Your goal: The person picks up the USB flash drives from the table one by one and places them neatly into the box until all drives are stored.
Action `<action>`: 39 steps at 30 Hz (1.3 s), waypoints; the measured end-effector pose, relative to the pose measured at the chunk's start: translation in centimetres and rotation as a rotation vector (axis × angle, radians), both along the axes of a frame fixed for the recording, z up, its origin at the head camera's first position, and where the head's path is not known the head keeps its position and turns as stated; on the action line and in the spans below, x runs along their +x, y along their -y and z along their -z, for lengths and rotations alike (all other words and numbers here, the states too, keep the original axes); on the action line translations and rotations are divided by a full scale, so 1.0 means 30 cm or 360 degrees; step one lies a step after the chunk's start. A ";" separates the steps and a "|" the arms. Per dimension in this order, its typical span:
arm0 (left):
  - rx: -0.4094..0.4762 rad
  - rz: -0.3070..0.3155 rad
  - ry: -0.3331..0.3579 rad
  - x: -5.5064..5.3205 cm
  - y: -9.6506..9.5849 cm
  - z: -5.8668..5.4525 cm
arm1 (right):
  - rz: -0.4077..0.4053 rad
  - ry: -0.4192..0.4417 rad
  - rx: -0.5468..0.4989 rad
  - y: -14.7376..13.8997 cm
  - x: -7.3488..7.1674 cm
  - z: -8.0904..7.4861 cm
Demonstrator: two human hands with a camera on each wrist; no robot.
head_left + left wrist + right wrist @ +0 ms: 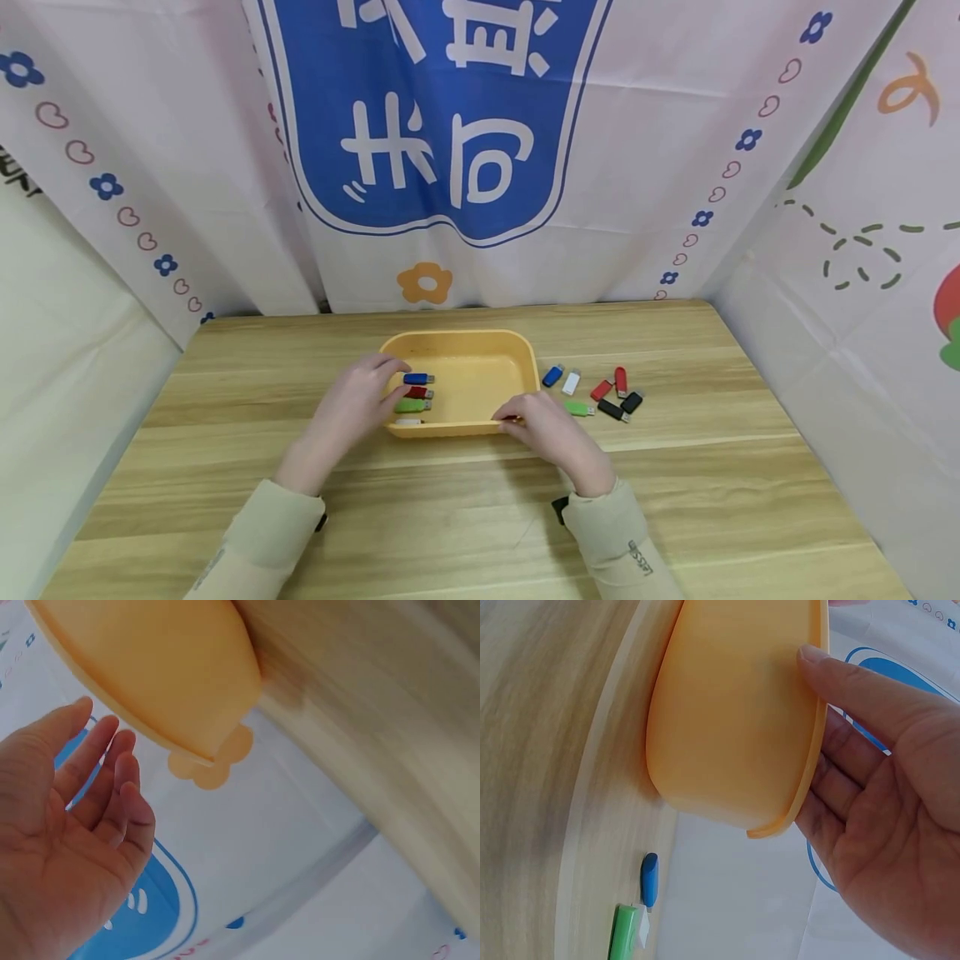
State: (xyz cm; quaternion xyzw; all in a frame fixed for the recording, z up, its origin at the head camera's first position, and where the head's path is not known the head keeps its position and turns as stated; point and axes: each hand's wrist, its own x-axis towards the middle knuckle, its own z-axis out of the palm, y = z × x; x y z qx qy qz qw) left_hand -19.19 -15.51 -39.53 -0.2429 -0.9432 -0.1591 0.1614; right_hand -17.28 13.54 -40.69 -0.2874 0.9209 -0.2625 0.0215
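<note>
A yellow plastic tray (480,429) stands on the table. Along its left end lie a blue USB stick (417,378), a red USB stick (420,392), a green USB stick (412,406) and a white one (409,422), partly behind the front wall. My left hand (362,392) hovers at the left rim beside the blue and red sticks. Its fingers are loosely bent and apart, with nothing between them in the left wrist view. At the front right corner, my right hand (551,429) grips the rim, thumb (814,656) on the outer side, fingertips inside and hidden.
Right of the tray more USB sticks lie loose on the wooden table (675,483): blue (552,376), white (572,382), green (579,408), two red (602,390) and two black (613,410). A printed cloth (600,275) hangs behind the table's back edge.
</note>
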 end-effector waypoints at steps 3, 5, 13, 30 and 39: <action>0.0094 -0.0078 -0.0017 0.005 0.012 0.014 | 0.0003 0.0007 0.0003 0.000 0.000 0.001; 0.0142 -0.0144 -0.0013 0.010 0.019 0.020 | 0.0000 0.0002 0.0001 -0.001 -0.001 0.002; 0.0118 -0.0316 0.0184 0.019 0.032 0.014 | 0.0005 0.0027 -0.0007 -0.003 -0.004 0.002; 0.0034 -0.0397 0.0664 0.019 0.051 0.033 | -0.0002 0.0045 -0.0021 0.001 0.002 -0.005; 0.0075 -0.0413 0.0610 0.014 0.050 0.050 | -0.0009 0.0050 -0.0020 -0.006 -0.003 -0.015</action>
